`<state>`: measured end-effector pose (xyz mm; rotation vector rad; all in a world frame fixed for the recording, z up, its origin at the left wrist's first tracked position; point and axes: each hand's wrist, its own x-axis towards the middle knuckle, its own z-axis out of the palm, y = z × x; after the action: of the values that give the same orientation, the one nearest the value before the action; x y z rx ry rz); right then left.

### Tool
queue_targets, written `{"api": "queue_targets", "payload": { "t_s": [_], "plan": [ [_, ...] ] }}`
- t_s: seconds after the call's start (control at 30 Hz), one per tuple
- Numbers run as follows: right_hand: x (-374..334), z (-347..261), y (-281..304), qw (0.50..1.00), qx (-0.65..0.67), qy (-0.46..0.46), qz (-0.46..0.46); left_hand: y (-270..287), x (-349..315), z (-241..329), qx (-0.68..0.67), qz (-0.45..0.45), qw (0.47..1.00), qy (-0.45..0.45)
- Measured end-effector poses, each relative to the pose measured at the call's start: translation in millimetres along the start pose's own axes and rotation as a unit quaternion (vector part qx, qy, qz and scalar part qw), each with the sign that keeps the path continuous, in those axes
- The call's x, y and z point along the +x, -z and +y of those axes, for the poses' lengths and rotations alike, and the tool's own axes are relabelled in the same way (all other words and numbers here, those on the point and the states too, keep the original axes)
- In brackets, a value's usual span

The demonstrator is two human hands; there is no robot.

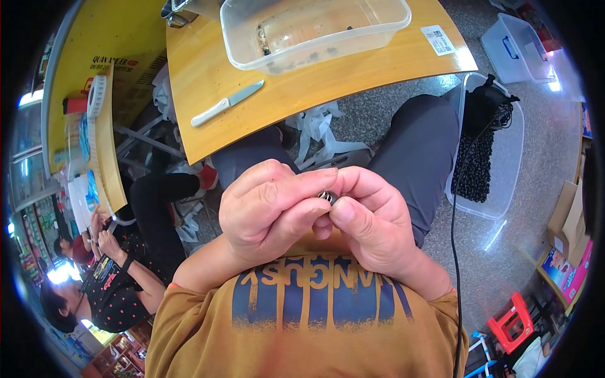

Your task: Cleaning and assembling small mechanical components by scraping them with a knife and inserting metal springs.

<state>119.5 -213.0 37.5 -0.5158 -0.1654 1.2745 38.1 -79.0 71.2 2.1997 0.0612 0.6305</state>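
My left hand (259, 205) and my right hand (373, 217) meet in front of my chest, fingertips almost touching. Between them is a small dark round piece with a shiny metal-looking part (327, 198). Thumb and fingers of both hands pinch it, and they cover most of it, so its exact kind does not show. Beyond my hands, a knife with a white handle (211, 112) lies on the wooden table (296, 94). Behind the knife stands a clear plastic box (315, 58) with a few dark bits in it.
On the floor at my right, a clear bin (513, 170) holds many small black pieces (474, 167) and a black bag (482, 110). A black cable (455, 264) hangs down past my right arm. White strips (318, 129) lie under the table. Another person (120, 277) sits at the left.
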Motion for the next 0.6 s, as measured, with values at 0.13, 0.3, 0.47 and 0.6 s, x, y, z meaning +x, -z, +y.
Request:
{"api": "queue_targets", "payload": {
  "t_s": [0.13,0.3,0.47,0.6],
  "plan": [
    [-0.5,0.4,1.4,1.0,-0.01,0.008,-0.003,1.9,-1.0,-2.5,0.013,-0.012,0.999,-0.027],
    [-1.7,0.2,1.9,1.0,-0.024,0.012,-0.003,2.2,-1.2,-2.8,0.02,-0.01,0.999,-0.045],
    [-2.7,1.0,2.5,1.0,-0.023,0.013,-0.001,3.3,-1.1,-1.4,0.015,-0.019,0.998,-0.051],
    [-3.0,1.5,2.5,1.0,-0.019,0.015,-0.002,4.6,-1.9,-0.3,-0.001,-0.02,0.999,-0.044]
  ]
}}
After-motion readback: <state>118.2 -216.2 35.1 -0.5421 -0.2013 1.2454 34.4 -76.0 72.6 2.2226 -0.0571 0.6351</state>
